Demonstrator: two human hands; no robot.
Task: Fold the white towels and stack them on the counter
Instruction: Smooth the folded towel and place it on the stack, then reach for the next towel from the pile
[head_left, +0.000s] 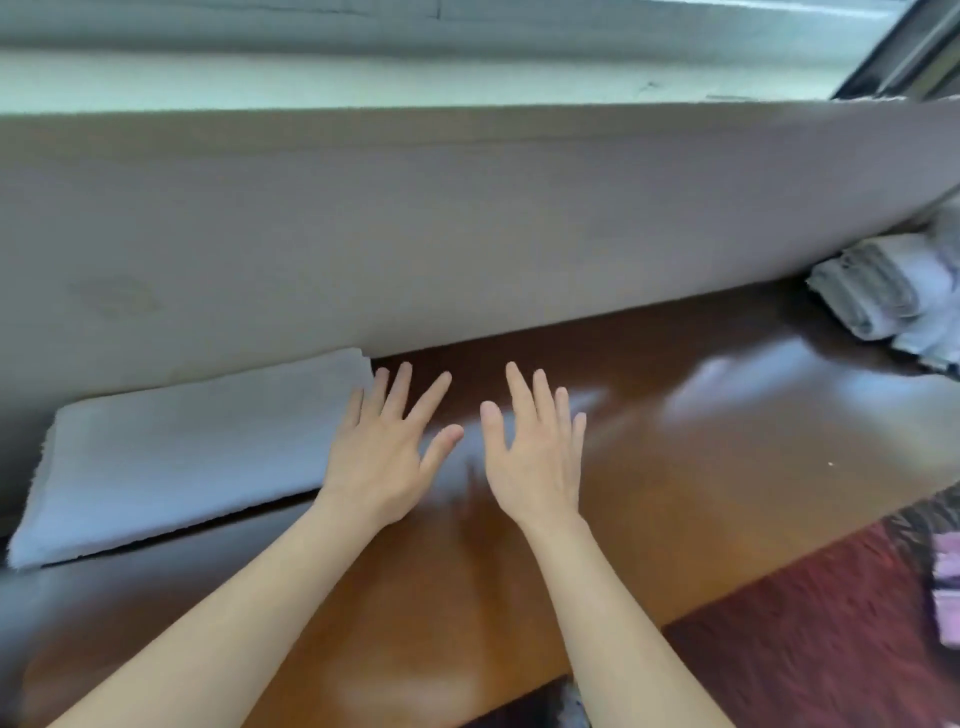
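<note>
Counter (727, 441): folded towel (182, 457) left, unfolded towels (893, 291) far right.

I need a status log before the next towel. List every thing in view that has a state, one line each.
Folded white towel: folded flat, lying on the counter against the back panel.
Pile of white towels at far right: bunched, not laid flat.
Glossy brown wooden counter: bare between the towels.
Left hand: open, fingers spread, at the folded towel's right end.
Right hand: open, empty, over the counter.

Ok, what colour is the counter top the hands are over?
Glossy reddish-brown wood counter, seen in the head view.
</note>
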